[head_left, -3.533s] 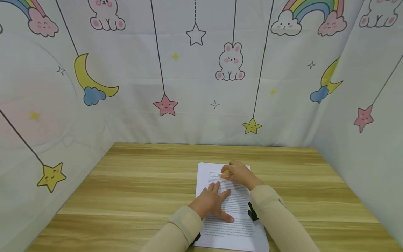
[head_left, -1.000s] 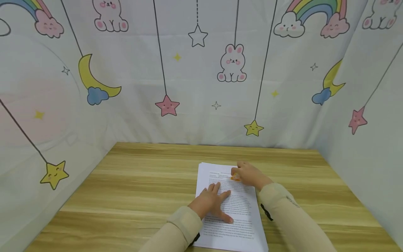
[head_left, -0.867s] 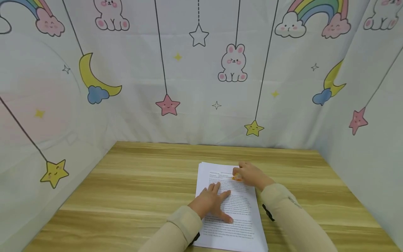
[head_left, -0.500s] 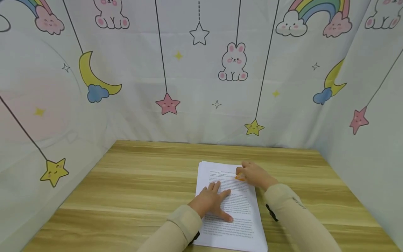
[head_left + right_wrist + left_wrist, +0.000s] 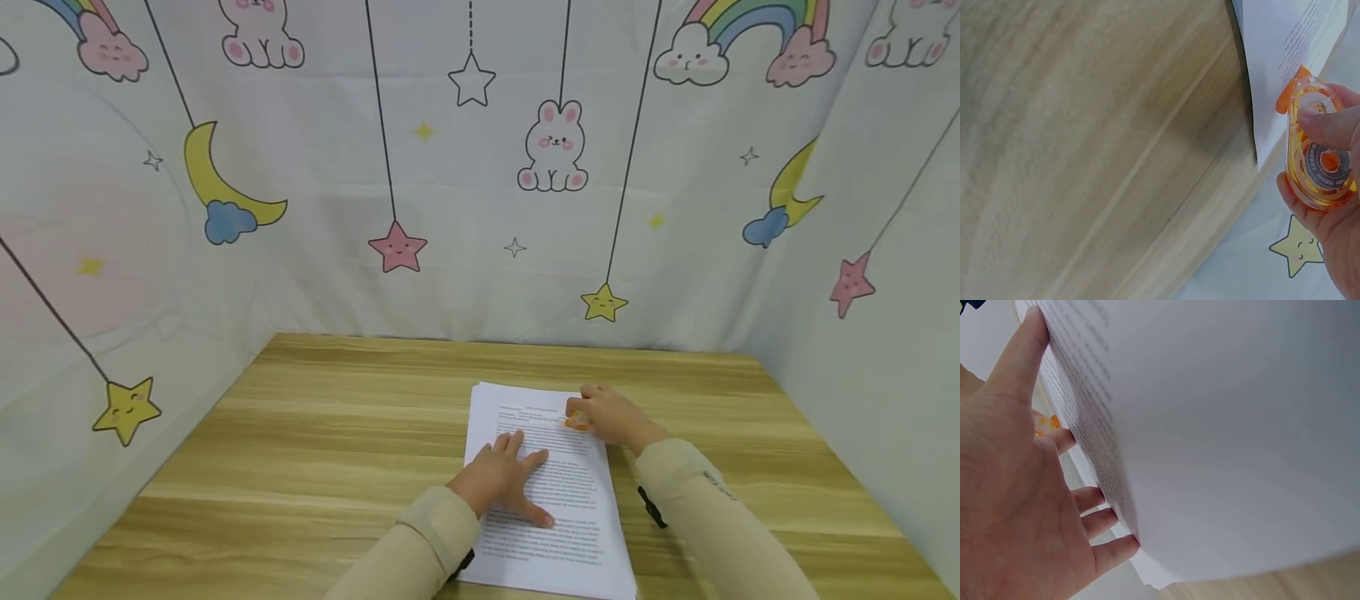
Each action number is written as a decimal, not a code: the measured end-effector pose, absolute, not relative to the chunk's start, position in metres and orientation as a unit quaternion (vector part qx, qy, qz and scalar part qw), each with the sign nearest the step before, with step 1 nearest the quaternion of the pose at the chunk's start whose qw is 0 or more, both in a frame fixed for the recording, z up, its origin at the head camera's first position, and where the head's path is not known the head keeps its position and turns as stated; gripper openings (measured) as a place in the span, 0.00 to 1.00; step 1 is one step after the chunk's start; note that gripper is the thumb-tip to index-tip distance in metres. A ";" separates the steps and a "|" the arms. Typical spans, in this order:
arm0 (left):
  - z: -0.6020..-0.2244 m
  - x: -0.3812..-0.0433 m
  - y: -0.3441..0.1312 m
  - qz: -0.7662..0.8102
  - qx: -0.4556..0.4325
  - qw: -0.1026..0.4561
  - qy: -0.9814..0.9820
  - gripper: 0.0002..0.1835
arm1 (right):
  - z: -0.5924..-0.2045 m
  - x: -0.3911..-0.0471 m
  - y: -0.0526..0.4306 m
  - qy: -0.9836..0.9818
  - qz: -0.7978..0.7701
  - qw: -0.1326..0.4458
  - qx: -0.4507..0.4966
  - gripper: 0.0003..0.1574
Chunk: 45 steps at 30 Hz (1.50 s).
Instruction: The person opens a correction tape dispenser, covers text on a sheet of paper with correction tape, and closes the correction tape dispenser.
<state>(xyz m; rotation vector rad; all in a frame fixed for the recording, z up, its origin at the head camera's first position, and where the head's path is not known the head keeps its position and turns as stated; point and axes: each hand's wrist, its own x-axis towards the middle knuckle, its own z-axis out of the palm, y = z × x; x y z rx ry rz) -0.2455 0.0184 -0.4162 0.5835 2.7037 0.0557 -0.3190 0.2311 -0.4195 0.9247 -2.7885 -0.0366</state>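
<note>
A stack of printed paper sheets (image 5: pixel 555 571) lies on the wooden table. My left hand (image 5: pixel 501 479) rests flat on the top sheet with fingers spread; in the left wrist view its fingertips touch the print. Near the sheet's upper right, my right hand (image 5: pixel 611 417) grips a clear orange correction tape dispenser (image 5: pixel 1319 165). The thumb lies on the dispenser's side, and its orange tip (image 5: pixel 1285 100) points at the paper, close to the printed lines. In the head view most of the correction tape dispenser (image 5: pixel 576 421) is hidden by the fingers.
The wood-grain table (image 5: pixel 337 433) extends on both sides of the paper. White cloth walls (image 5: pixel 465 192) with printed stars, moons and rabbits enclose it at the back and sides. A black wrist strap (image 5: pixel 652 507) shows under the right sleeve.
My right hand has slid rightward across the upper part of the sheet, with the correction tape dispenser in its grip. The left hand has stayed in place on the paper.
</note>
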 end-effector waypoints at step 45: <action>-0.410 -0.238 0.009 0.033 0.226 0.180 0.957 0.55 | -0.422 -0.287 0.218 -0.957 0.201 0.086 0.192 0.18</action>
